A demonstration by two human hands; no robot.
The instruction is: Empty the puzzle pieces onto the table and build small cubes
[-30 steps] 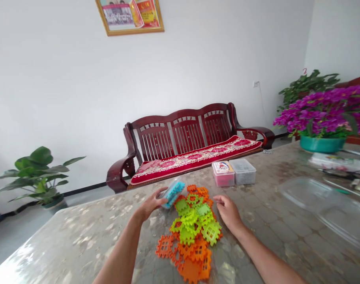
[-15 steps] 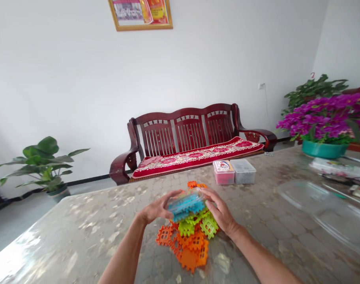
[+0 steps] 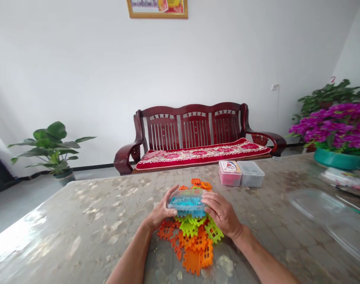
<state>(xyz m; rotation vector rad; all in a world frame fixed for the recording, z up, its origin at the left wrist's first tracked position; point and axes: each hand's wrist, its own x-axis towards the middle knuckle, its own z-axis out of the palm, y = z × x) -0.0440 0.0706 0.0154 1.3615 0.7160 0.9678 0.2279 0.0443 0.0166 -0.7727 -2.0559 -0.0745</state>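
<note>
Both hands grip a clear plastic box [image 3: 187,200] from its two sides. Blue toy building pieces show through its wall. My left hand [image 3: 164,208] has its thumb along the near side and its fingers over the far left edge. Around the right end curl the fingers of my right hand [image 3: 223,213]. Beneath and in front of the box lies a heap of flat interlocking pieces: green ones [image 3: 188,228] by the box and orange ones [image 3: 194,258] nearer me. Whether the box rests on the heap or is held above it, I cannot tell.
On the patterned table [image 3: 103,221], a pink-filled box [image 3: 229,173] and a grey-filled box [image 3: 252,174] stand beyond my right hand. Clear plastic lids [image 3: 313,205] lie at the right, near a purple flower pot [image 3: 340,158]. A wooden bench [image 3: 197,130] stands behind.
The box has gone from tilted to nearly level, with both hands still on it. My right fingers now wrap further over its right end. The camera view has shifted slightly.
</note>
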